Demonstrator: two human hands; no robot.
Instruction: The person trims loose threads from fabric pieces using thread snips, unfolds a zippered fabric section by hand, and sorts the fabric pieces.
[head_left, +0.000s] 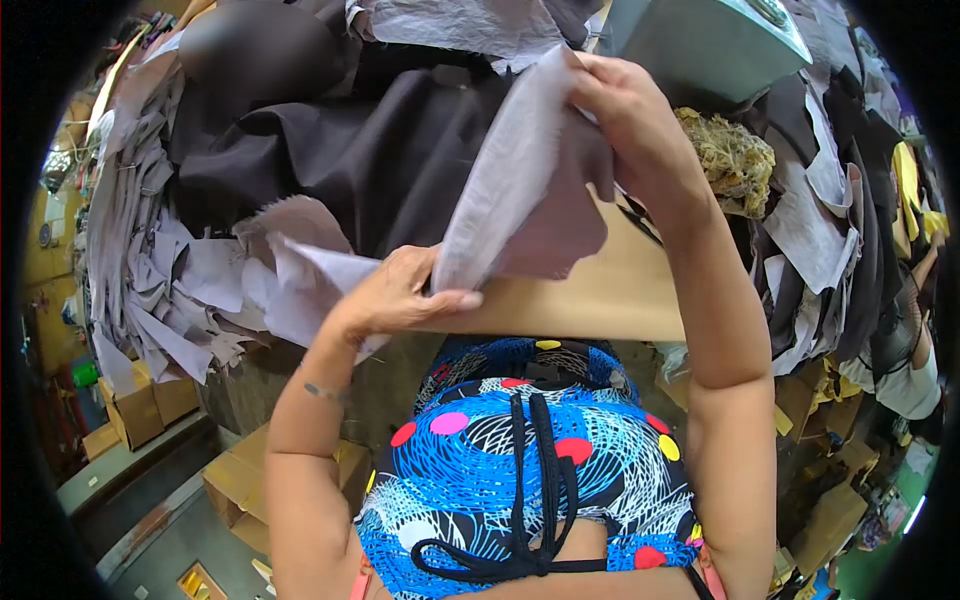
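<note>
Between my two hands a leather-like piece (505, 185) with a pale fuzzy backing and a mauve-brown face is stretched, folded over on itself. My right hand (625, 110) pinches its upper corner. My left hand (400, 290) grips the lower end, thumb laid along the edge. Under the piece lies a tan board (610, 290) at the table's front edge. Beside my right wrist a dark slim object (640, 222) rests on the board, partly hidden, its kind unclear. Dark brown sheet material (330, 150) spreads in folds behind my left hand.
Scraps (200, 280) hang over the table's left side, and more scraps (810, 200) lie at the right. A grey-green metal box (700, 50) stands at the back right, near a clump of yellowish fibre (725, 160). Cardboard boxes (235, 480) sit below. Another person (910, 350) is at far right.
</note>
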